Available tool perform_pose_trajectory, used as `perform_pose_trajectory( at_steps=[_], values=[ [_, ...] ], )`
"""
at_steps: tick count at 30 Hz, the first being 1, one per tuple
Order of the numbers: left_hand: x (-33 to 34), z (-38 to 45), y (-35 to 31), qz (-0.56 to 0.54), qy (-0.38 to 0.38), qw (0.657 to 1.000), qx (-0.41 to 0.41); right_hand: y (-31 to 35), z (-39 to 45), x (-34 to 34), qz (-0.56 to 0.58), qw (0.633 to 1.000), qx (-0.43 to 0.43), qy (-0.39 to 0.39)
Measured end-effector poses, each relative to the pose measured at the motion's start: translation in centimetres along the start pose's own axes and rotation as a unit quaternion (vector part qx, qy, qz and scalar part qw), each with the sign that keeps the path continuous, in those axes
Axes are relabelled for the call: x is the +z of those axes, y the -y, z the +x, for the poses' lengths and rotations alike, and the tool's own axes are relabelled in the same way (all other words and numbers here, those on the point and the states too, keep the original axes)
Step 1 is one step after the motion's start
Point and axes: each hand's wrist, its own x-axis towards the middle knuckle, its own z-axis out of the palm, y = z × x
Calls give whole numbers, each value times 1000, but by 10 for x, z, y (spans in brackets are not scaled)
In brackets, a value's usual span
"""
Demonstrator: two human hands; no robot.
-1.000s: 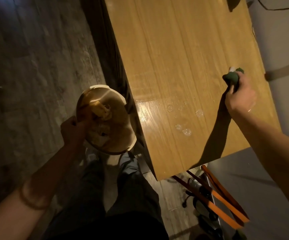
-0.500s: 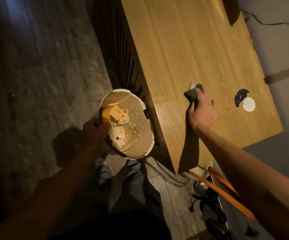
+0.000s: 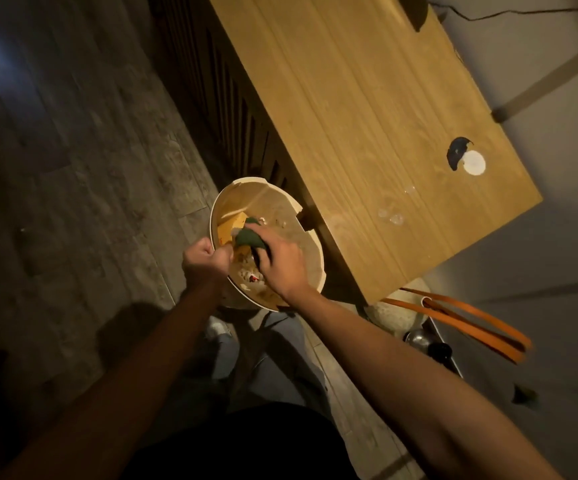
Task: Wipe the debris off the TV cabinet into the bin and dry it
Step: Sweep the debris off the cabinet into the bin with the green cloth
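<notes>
We see the green cloth [image 3: 247,237], half a second ago pressed on the TV cabinet [image 3: 367,133], now held over the open bin [image 3: 317,258], which stands against the cabinet's front edge. The right hand [image 3: 280,263] curls its fingers round the cloth; the left hand [image 3: 204,259], fingers clenched, grips the bin's rim. We judge the debris is being shaken off. Water droplets [image 3: 393,216] remain on the cabinet, so drying is still to do.

Home living room, TV cabinet [image 3: 367,133], wood floor [image 3: 73,168]
</notes>
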Motion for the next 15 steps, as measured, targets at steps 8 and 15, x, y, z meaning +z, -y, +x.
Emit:
perform_pose_trajectory(
  at_steps=[8,15],
  values=[
    [3,-12,13,43,12,999,-28,-13,-4,-66,54,990,-4,-134],
    [14,-9,30,53,11,999,-5,-93,12,-181,67,953,143,-257]
  ],
)
